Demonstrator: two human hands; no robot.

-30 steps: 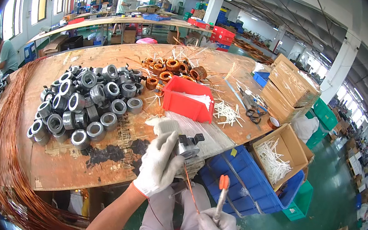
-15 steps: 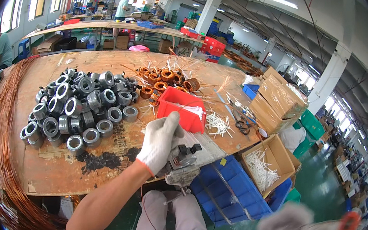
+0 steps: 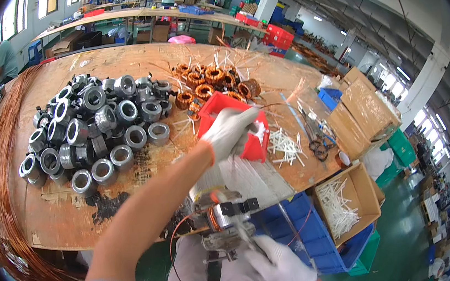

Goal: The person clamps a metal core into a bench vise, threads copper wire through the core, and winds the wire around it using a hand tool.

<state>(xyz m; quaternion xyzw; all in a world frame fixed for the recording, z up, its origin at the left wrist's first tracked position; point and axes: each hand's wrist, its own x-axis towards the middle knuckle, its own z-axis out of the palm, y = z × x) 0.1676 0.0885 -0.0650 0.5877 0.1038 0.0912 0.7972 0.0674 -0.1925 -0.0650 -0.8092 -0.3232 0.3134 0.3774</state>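
My left hand [image 3: 229, 131], in a white glove, is closed above the front of a red bin [image 3: 211, 110] with white strips inside. Copper wire [image 3: 279, 104] runs out to the right from its fingertips. Below, in front of my legs, a grey ring core [image 3: 223, 216] with black clips and a few copper turns sits in a metal vise [image 3: 228, 242] at the table edge. My gloved right hand [image 3: 284, 267] is closed round a metal tool [image 3: 250, 240], its grey shaft touching or just in front of the core; the grip is mostly hidden by my fingers.
Grey ring cores [image 3: 98, 121] are heaped at left, beside a long copper wire bundle [image 3: 3, 166]. Copper-wound rings [image 3: 212, 78] lie behind the bin. White strips [image 3: 286, 147], scissors [image 3: 320, 149] and a carton [image 3: 367, 191] are at right, above a blue crate [image 3: 296, 227].
My left hand has moved up and right, from above the vise to over the red bin. My right hand has come in from the lower right to the vise with its tool. The view has shifted slightly.
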